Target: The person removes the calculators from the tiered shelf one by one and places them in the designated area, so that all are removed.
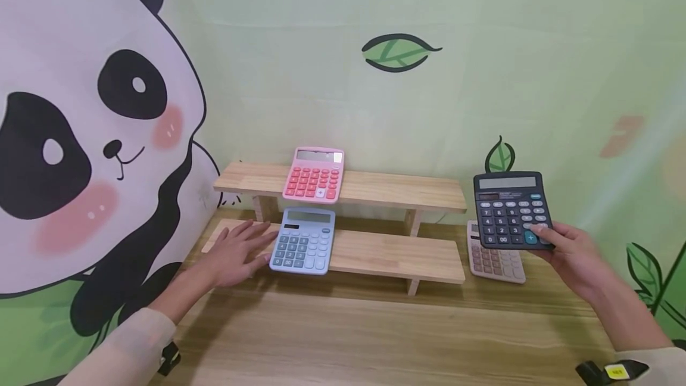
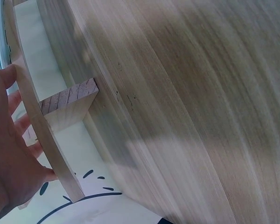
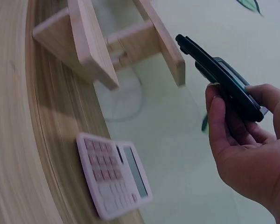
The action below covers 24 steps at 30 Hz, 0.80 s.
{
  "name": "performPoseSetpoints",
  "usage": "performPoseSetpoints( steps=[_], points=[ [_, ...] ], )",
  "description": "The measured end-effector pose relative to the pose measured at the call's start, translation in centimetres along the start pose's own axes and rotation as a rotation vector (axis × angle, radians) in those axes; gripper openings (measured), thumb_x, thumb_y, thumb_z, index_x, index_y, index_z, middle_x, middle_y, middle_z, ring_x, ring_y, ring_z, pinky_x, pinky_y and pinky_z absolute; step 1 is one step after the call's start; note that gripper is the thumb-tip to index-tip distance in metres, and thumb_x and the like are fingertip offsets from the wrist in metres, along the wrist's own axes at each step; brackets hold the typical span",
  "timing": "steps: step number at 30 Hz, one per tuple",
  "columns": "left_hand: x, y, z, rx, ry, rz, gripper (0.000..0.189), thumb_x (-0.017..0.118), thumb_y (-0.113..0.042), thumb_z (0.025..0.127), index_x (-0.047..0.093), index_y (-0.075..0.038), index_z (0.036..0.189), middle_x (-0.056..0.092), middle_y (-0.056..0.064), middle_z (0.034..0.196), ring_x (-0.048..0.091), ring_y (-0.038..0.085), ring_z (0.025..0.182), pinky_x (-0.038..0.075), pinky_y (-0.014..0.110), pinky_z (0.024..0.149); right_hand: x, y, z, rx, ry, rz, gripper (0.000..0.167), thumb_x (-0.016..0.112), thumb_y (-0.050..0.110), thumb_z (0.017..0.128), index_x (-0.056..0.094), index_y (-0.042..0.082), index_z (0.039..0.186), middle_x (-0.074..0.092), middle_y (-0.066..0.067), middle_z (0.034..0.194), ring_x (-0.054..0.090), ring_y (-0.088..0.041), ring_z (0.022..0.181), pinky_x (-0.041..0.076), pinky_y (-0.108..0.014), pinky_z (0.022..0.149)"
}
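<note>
Four calculators (image 1: 506, 213), two hands (image 1: 576, 260)

Four calculators (image 1: 302, 240), two shelf boards (image 1: 396, 255), two hands (image 1: 241, 252)
One pink calculator (image 1: 313, 182), one blue calculator (image 1: 302, 243), one black calculator (image 1: 509, 213), one pale calculator (image 1: 498, 264); one far board (image 1: 396, 189), one near board (image 1: 396, 255); one left hand (image 1: 241, 252), one right hand (image 1: 576, 258).

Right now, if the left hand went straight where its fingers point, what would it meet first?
Probably the blue calculator on the lower shelf: its edge sits beside the left hand, though whether they touch is unclear.
</note>
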<state>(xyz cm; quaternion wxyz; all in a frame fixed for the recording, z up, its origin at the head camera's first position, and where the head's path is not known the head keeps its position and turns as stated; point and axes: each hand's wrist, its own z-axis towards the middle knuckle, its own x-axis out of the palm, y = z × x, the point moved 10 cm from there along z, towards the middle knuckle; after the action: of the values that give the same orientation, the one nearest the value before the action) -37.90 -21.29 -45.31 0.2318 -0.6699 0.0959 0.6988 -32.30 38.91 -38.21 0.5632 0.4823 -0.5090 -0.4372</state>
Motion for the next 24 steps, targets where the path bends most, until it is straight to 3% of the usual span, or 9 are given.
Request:
performPoseSetpoints(
  steps=[14,16,17,19,21,23,24],
  points=[
    [0.1,0.3,-0.2,-0.009,0.001,-0.017,0.07,0.044,-0.065,0.106,0.044,-0.026,0.163,0.031,0.01,0.173,0.02,0.047,0.158,0.013,0.08,0.119,-7.5,-2.9,0.3,0.079,-0.091,-0.041,0.015,0.063,0.017,0.109,0.073,0.026,0.104,0.076,0.009,0.105,0.073,-0.005,0.097,0.061,-0.025,0.086],
    [0.1,0.3,-0.2,-0.009,0.0,-0.016,0.07,0.044,-0.065,0.106,0.044,-0.027,0.163,0.031,0.01,0.173,0.021,0.048,0.158,0.013,0.08,0.119,-8.5,-3.4,0.3,0.092,-0.107,-0.06,0.011,0.064,0.019,0.108,0.072,0.026,0.105,0.075,0.011,0.105,0.073,-0.004,0.096,0.061,-0.025,0.087],
    [0.1,0.3,-0.2,-0.01,-0.001,-0.015,0.07,0.044,-0.065,0.106,0.044,-0.027,0.164,0.031,0.01,0.173,0.021,0.047,0.158,0.013,0.08,0.119,-8.9,-3.7,0.2,0.098,-0.111,-0.078,0.01,0.064,0.02,0.108,0.071,0.019,0.115,0.075,0.012,0.105,0.072,-0.003,0.096,0.061,-0.025,0.087],
    [0.1,0.3,-0.2,-0.01,-0.003,-0.015,0.07,0.043,-0.066,0.106,0.044,-0.027,0.164,0.031,0.01,0.173,0.021,0.047,0.158,0.013,0.08,0.119,-9.8,-4.3,0.2,0.12,-0.127,-0.099,0.035,0.064,0.022,0.108,0.061,0.004,0.138,0.073,0.015,0.105,0.072,-0.002,0.096,0.061,-0.025,0.089],
    [0.1,0.3,-0.1,-0.01,-0.004,-0.014,0.07,0.043,-0.066,0.106,0.044,-0.027,0.164,0.031,0.01,0.173,0.02,0.047,0.159,0.012,0.08,0.119,-10.7,-5.0,0.1,0.151,-0.147,-0.125,0.065,0.063,0.024,0.109,0.035,-0.009,0.157,0.07,0.019,0.105,0.07,0.0,0.096,0.06,-0.026,0.091],
    [0.1,0.2,-0.1,-0.008,-0.007,-0.014,0.07,0.043,-0.066,0.106,0.043,-0.028,0.164,0.031,0.01,0.173,0.019,0.046,0.159,0.012,0.079,0.119,-11.6,-5.7,0.0,0.183,-0.166,-0.152,0.089,0.062,0.028,0.109,0.005,-0.017,0.16,0.065,0.02,0.107,0.068,0.002,0.095,0.059,-0.026,0.094],
    [0.1,0.1,-0.1,-0.006,-0.007,-0.016,0.07,0.042,-0.067,0.106,0.043,-0.028,0.164,0.031,0.01,0.173,0.019,0.046,0.159,0.012,0.079,0.119,-12.1,-6.1,-0.2,0.197,-0.179,-0.16,0.091,0.062,0.029,0.109,0.003,-0.017,0.159,0.062,0.019,0.11,0.067,0.003,0.095,0.059,-0.026,0.096]
  ],
)
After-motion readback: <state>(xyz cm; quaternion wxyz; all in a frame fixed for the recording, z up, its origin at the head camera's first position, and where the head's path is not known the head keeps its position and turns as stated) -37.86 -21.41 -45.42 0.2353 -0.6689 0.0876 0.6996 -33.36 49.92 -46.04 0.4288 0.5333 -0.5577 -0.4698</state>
